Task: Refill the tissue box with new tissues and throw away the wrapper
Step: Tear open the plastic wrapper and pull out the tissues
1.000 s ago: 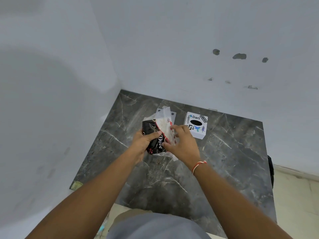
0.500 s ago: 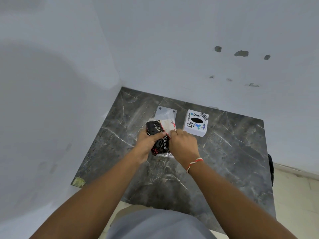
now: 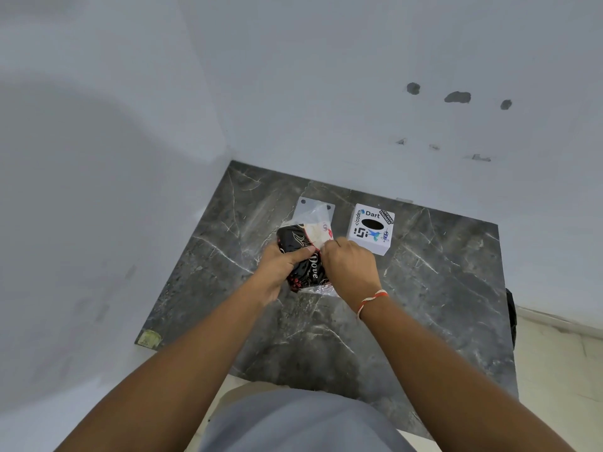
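Note:
A black tissue pack with white script and red flowers lies on the dark marble table, wrapped in clear plastic. My left hand grips its left side. My right hand pinches the plastic wrapper at the pack's upper right, where white tissues show through the opening. The white cube tissue box, with stickers and a black oval slot on top, stands just right of the pack. A flat white plate with two holes lies behind the pack, partly hidden.
The table sits in a corner between a left wall and a back wall. A small yellowish sticker marks the table's front left corner. A dark object shows beyond the right edge, above pale floor tiles.
The loose plastic flap that stood up a second ago has been pressed lower. My right hand has moved up and inward onto the pack's open end. The left hand keeps its grip.

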